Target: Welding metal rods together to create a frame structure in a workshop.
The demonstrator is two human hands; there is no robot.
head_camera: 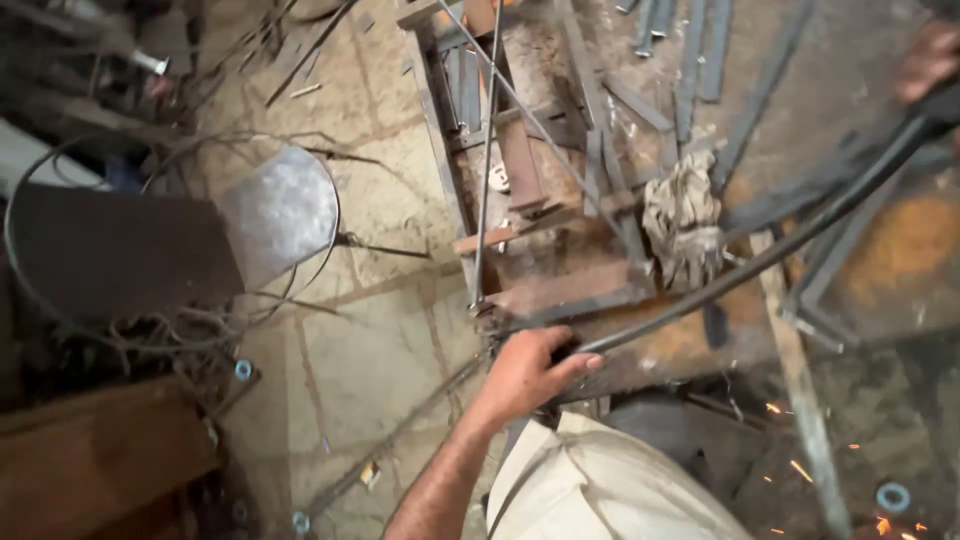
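My left hand (530, 370) is closed around the near end of a long dark metal bar (760, 255). The bar runs up and to the right across a rusty steel workbench (900, 260). At the top right edge a blurred hand (930, 60) sits at the bar's far end. It is cut off by the frame, and I cannot tell whether it is my right hand or another person's. My light-coloured clothing (600, 490) fills the bottom centre.
A dirty rag (685, 225) lies on the bench among flat steel strips (690, 50) and angle pieces. Thin rods (488, 150) lean over a steel frame. A round metal sheet (285, 210) and wire loops lie on the stone floor. Sparks (800, 465) fly at the lower right.
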